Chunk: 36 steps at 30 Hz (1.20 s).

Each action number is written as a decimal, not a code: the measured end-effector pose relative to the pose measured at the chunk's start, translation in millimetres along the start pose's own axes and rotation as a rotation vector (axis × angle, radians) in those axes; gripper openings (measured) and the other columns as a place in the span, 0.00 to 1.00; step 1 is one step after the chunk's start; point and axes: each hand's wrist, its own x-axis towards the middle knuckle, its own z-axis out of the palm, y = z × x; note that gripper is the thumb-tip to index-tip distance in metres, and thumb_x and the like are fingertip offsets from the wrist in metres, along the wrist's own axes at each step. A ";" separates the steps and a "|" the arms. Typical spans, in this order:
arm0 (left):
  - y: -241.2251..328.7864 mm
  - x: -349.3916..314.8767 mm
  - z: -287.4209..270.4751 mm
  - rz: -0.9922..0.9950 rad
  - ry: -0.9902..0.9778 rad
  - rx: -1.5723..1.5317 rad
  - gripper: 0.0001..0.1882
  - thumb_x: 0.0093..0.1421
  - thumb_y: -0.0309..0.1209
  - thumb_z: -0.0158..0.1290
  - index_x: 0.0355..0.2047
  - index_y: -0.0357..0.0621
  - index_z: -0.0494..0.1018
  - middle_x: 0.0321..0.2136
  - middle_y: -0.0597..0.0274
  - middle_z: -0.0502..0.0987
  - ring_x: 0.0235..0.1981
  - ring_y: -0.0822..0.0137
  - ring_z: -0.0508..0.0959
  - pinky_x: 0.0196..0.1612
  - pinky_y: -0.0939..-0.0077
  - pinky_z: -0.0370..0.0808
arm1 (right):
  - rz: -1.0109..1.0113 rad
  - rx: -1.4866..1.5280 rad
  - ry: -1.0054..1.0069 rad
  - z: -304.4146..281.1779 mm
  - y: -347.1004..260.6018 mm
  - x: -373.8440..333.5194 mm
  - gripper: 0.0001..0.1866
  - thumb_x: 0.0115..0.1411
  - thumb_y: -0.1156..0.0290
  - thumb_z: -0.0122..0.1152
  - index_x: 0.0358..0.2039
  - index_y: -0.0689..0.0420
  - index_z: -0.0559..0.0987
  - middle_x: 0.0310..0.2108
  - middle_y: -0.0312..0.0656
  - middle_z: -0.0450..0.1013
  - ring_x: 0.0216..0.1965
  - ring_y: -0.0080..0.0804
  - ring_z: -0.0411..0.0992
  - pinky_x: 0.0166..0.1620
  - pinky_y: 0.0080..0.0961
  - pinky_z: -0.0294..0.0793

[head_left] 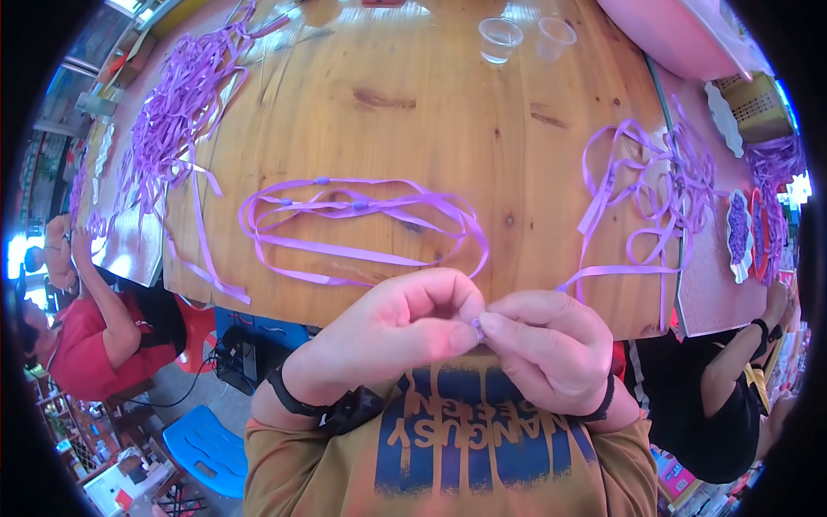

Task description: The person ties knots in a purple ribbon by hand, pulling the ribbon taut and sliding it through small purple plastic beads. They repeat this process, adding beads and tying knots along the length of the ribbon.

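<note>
In front of my chest, at the table's near edge, both hands meet fingertip to fingertip. My left hand (401, 320) pinches a small purple piece (477, 327) between thumb and forefinger; its exact kind is mostly hidden. My right hand (551, 340) closes on the same piece from the other side. A purple ribbon (607, 271) runs from behind my right hand toward the loose ribbons at the right. Just beyond my hands lie looped purple ribbons (336, 251), with small darker purple beads (359, 206) on them.
A tangled heap of purple ribbons (181, 108) covers the far left. More ribbons (642, 194) lie at the right, near a scalloped dish of purple beads (738, 237). Two clear cups (500, 43) stand at the back. People sit on both sides; a blue stool (205, 448) is lower left.
</note>
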 end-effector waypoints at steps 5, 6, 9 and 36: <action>-4.8 0.2 0.3 0.063 0.010 0.087 0.05 0.56 0.26 0.50 0.32 0.41 0.67 0.27 0.74 0.67 0.30 0.86 0.64 0.33 0.89 0.64 | -0.030 -0.023 0.008 -0.4 1.2 0.5 0.14 0.45 0.87 0.60 0.34 0.62 0.77 0.30 0.43 0.72 0.27 0.30 0.72 0.28 0.19 0.72; -3.1 -0.7 1.5 0.067 0.036 0.131 0.06 0.54 0.24 0.51 0.31 0.40 0.66 0.29 0.71 0.66 0.31 0.82 0.65 0.34 0.87 0.64 | 0.003 0.005 0.008 -0.5 1.7 -0.1 0.13 0.44 0.87 0.60 0.33 0.61 0.77 0.29 0.42 0.72 0.26 0.29 0.72 0.27 0.19 0.72; -4.3 0.6 -0.6 0.218 0.063 0.411 0.07 0.50 0.21 0.53 0.29 0.39 0.67 0.31 0.67 0.66 0.32 0.76 0.67 0.36 0.84 0.64 | 0.062 0.057 0.029 0.4 2.2 -2.5 0.13 0.43 0.86 0.62 0.31 0.59 0.77 0.27 0.41 0.72 0.25 0.28 0.72 0.26 0.18 0.71; -14.9 11.5 2.9 0.671 0.228 0.960 0.06 0.44 0.17 0.52 0.25 0.36 0.70 0.21 0.58 0.73 0.24 0.66 0.73 0.28 0.76 0.69 | 0.206 -0.040 0.086 0.7 1.5 -4.0 0.09 0.41 0.83 0.64 0.24 0.56 0.77 0.15 0.34 0.67 0.16 0.24 0.66 0.18 0.18 0.61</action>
